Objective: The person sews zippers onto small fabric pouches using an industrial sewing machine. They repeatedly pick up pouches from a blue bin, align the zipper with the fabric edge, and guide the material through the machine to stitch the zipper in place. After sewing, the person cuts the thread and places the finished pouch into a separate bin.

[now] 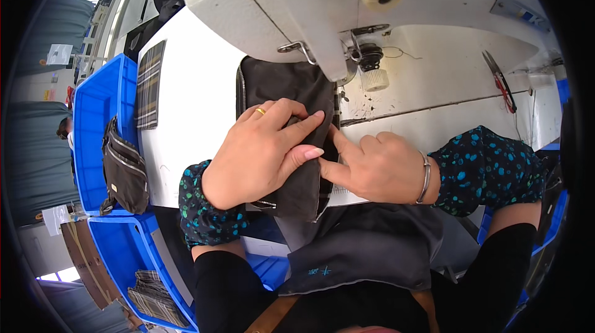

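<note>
Your white tabletop (193, 79): plaid fabric piece (150, 88) flat at left; dark zippered fabric piece (280, 79) before you, slightly past the front edge; sewing machine (279, 4); red-handled scissors (503, 88) at right.

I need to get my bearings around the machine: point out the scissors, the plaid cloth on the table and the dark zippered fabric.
Scissors (501, 82): head view, midway along, near the pivot.
Plaid cloth (150, 85): head view, middle of its face.
Dark zippered fabric (282, 80): head view, its flat panel.
</note>
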The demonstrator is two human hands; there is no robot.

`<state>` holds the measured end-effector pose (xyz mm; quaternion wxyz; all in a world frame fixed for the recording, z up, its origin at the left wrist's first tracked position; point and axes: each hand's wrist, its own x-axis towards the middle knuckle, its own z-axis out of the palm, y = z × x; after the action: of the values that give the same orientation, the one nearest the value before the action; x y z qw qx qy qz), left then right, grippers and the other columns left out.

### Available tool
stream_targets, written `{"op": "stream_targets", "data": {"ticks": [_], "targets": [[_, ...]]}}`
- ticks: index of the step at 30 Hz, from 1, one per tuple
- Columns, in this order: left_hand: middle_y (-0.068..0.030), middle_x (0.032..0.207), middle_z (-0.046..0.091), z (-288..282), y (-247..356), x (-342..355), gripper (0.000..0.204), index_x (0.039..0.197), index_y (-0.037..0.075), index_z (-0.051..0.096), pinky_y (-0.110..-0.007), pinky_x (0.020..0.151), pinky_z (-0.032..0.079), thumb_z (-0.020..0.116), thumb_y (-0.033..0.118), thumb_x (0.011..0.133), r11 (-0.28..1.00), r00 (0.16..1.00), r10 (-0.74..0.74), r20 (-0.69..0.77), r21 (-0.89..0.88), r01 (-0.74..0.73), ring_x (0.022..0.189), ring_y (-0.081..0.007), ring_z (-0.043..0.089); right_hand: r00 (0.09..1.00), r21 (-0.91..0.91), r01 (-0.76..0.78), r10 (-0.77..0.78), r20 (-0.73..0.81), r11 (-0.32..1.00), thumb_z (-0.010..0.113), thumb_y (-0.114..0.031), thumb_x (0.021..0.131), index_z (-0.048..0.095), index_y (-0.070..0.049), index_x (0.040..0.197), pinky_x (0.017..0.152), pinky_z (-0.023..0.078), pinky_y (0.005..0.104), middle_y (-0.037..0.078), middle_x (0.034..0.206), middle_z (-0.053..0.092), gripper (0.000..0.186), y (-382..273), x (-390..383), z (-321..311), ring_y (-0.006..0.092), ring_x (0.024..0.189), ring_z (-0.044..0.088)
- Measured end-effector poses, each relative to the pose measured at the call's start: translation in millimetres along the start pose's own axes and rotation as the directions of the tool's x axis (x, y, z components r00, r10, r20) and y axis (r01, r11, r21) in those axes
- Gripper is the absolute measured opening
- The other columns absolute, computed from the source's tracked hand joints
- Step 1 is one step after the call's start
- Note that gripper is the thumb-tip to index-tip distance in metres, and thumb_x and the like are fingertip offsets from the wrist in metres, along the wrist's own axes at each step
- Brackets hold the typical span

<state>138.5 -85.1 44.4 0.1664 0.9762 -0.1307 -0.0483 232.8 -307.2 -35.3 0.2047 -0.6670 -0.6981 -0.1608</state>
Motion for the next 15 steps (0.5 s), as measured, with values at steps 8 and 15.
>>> {"op": "stream_targets", "data": {"ticks": [8, 15], "targets": [[-0.0105, 0.116, 0.064, 14.3, 12.4, 1.9, 0.045, 0.129, 0.008, 0.073, -0.048, 0.102, 0.049, 0.077, 0.026, 0.089, 0.989, 1.0, -0.005, -0.021, 0.146, 0.008, 0.109, -0.033, 0.063, 0.995, -0.127, 0.1, -0.098, 0.021, 0.987, 0.066, -0.022, 0.079, 0.075, 0.003, 0.089, 0.046, 0.042, 0.0264, 0.036, 0.103, 0.074, 0.029, -3.1, -4.5, 2.9, 0.0156, 0.054, 0.062], [-0.0047, 0.124, 0.064, 31.1, 27.2, 0.6, 0.041, 0.124, 0.011, 0.072, -0.053, 0.109, 0.048, 0.079, 0.019, 0.085, 0.945, 0.995, -0.013, -0.104, 0.323, 0.046, 0.128, -0.0278, 0.06, 0.988, -0.136, 0.157, -0.155, 0.026, 0.978, 0.066, -0.021, 0.076, 0.075, 0.005, 0.09, 0.046, 0.043, 0.0261, 0.036, 0.097, 0.074, 0.031, -2.7, -3.7, 0.2, 0.0175, 0.056, 0.064]]}}
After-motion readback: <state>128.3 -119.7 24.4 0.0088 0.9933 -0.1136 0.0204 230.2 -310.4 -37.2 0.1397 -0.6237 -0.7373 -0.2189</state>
